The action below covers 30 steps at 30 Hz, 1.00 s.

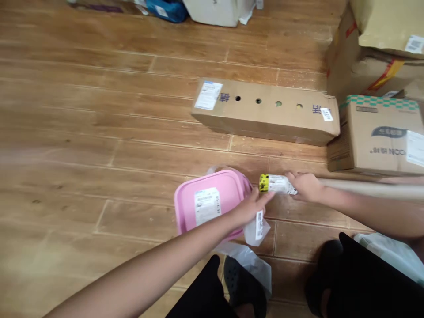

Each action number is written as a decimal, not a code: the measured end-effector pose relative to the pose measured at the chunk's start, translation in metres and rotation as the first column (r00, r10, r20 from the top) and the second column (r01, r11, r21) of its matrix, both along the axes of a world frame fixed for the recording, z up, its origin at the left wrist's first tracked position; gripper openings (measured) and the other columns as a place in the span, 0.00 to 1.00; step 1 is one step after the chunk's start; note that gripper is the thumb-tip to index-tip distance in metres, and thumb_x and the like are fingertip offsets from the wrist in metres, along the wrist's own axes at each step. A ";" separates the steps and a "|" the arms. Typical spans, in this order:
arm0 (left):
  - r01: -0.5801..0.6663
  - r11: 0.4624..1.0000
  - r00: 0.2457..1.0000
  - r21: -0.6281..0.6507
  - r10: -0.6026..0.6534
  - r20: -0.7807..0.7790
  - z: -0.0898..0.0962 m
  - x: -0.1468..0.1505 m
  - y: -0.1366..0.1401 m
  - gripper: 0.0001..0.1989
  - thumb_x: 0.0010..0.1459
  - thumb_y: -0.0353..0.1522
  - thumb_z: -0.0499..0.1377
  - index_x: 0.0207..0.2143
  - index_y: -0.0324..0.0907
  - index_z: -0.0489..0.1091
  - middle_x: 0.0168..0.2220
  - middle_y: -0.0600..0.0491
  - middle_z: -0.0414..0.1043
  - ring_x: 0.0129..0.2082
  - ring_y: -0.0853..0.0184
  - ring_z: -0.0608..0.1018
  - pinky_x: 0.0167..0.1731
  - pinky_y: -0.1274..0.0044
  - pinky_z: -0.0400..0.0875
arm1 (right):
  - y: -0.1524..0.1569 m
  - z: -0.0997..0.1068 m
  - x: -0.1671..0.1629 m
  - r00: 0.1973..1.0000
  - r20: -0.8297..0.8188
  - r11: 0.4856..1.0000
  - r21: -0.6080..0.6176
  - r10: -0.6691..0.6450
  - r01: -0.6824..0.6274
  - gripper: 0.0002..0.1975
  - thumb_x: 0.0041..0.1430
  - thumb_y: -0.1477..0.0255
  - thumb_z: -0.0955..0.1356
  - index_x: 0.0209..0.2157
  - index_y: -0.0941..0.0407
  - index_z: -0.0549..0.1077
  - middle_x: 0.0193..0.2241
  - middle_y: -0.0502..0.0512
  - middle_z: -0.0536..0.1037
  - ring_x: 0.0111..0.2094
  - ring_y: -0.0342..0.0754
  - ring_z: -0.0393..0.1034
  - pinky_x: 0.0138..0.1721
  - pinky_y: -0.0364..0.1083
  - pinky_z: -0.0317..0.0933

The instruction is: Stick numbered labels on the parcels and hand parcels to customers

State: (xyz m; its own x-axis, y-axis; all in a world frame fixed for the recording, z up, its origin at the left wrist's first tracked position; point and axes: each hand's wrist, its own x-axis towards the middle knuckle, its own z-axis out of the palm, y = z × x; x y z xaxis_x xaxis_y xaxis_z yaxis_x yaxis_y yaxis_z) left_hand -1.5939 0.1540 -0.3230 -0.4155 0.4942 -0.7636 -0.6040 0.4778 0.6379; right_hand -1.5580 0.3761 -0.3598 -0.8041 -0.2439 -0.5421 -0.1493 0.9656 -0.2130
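Fingers of the right hand (307, 186) are wrapped around the tube (278, 184), just behind its yellow end. Tube position: right of the pink tub (220, 183), near its edge. The left hand (248, 208) overlaps the tub's right side, one finger extended toward the tube. Whether its fingers pinch the bag (254, 236) cannot be told. Beyond, a long carton (268, 117) lies on the floor (82, 176).
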 end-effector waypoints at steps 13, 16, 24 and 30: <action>-0.475 0.810 0.846 0.344 0.528 -0.075 0.022 0.035 -0.041 0.19 0.49 0.47 0.67 0.31 0.41 0.69 0.29 0.57 0.68 0.31 0.71 0.69 0.36 0.78 0.64 | -0.077 0.033 0.035 0.949 0.286 0.272 -0.910 -0.135 0.313 0.21 0.61 0.55 0.68 0.48 0.55 0.68 0.39 0.57 0.77 0.35 0.47 0.73 0.35 0.45 0.68; -0.491 0.791 0.853 0.366 0.522 0.014 0.019 0.032 -0.040 0.20 0.46 0.45 0.69 0.34 0.41 0.71 0.31 0.56 0.70 0.33 0.70 0.71 0.37 0.77 0.66 | -0.095 0.040 0.043 0.841 0.459 0.175 -0.838 -0.285 0.517 0.18 0.56 0.58 0.73 0.42 0.54 0.70 0.35 0.53 0.77 0.31 0.44 0.71 0.30 0.43 0.66; -0.346 0.893 0.918 0.288 0.386 -0.095 0.002 0.011 -0.055 0.13 0.40 0.35 0.72 0.29 0.40 0.76 0.31 0.52 0.78 0.33 0.66 0.77 0.40 0.73 0.71 | -0.086 0.024 0.029 0.716 0.619 -0.006 -0.758 -0.323 0.652 0.18 0.52 0.62 0.76 0.42 0.54 0.72 0.32 0.49 0.78 0.32 0.42 0.72 0.38 0.43 0.68; -0.300 0.918 0.951 0.258 0.309 0.009 0.005 0.005 -0.063 0.18 0.40 0.33 0.71 0.37 0.39 0.78 0.39 0.49 0.80 0.39 0.65 0.79 0.45 0.72 0.71 | -0.088 0.020 0.031 0.776 0.561 -0.040 -0.817 -0.290 0.576 0.24 0.53 0.67 0.76 0.50 0.51 0.69 0.30 0.45 0.76 0.32 0.40 0.72 0.38 0.42 0.69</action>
State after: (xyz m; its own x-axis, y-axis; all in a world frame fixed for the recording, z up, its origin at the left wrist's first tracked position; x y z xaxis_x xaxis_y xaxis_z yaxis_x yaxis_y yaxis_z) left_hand -1.5888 0.0907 -0.3182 -0.5981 0.5149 -0.6142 -0.6725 0.0944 0.7341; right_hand -1.5274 0.2884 -0.3400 -0.9046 -0.2754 -0.3254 0.3847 -0.1986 -0.9014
